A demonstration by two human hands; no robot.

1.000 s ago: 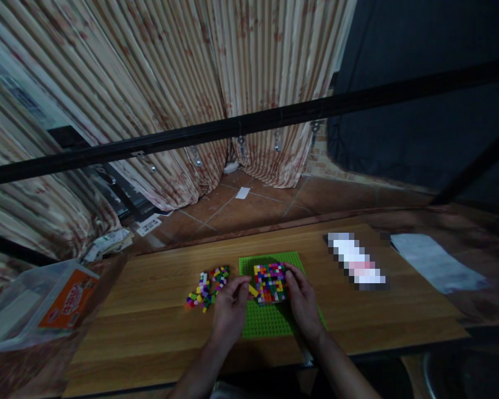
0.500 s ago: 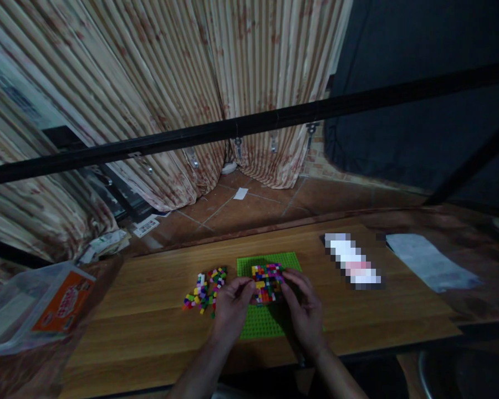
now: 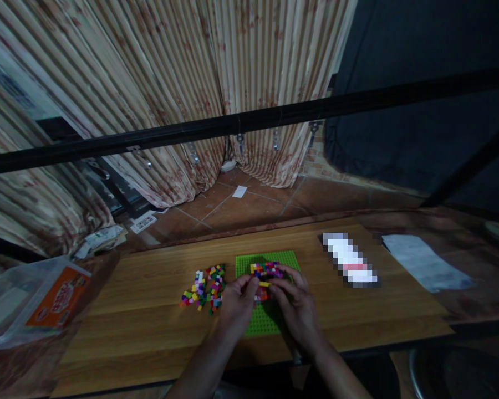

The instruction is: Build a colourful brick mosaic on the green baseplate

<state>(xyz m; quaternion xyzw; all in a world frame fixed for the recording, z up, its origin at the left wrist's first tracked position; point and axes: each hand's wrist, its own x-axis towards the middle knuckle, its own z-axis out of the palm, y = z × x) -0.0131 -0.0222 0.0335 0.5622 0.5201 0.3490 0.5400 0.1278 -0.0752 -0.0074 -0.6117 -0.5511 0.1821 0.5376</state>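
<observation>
A small yellow toy brick (image 3: 265,284) spans the gap between my two hands. My left hand (image 3: 238,302) is closed, its thumb and finger pinching the brick's left end. At the other end, the curled fingers of my right hand (image 3: 296,302) close on the brick. Just behind and below them is a block of many-coloured bricks (image 3: 266,269) over a green studded baseplate (image 3: 266,327); my fingers hide part of it. Loose coloured bricks (image 3: 216,280) lie in a pile left of the baseplate, beside my left hand.
The wooden table (image 3: 149,310) carries a blurred-out, phone-shaped object (image 3: 349,260) on the right. A clear plastic bag (image 3: 428,260) is at the far right, and a clear bin with an orange label (image 3: 58,299) stands at the left. A black bar (image 3: 216,127) crosses behind the table.
My right fingers have moved left and inward, meeting the yellow brick that was at my left fingertips. My hands now cover more of the coloured block. The view has shifted slightly.
</observation>
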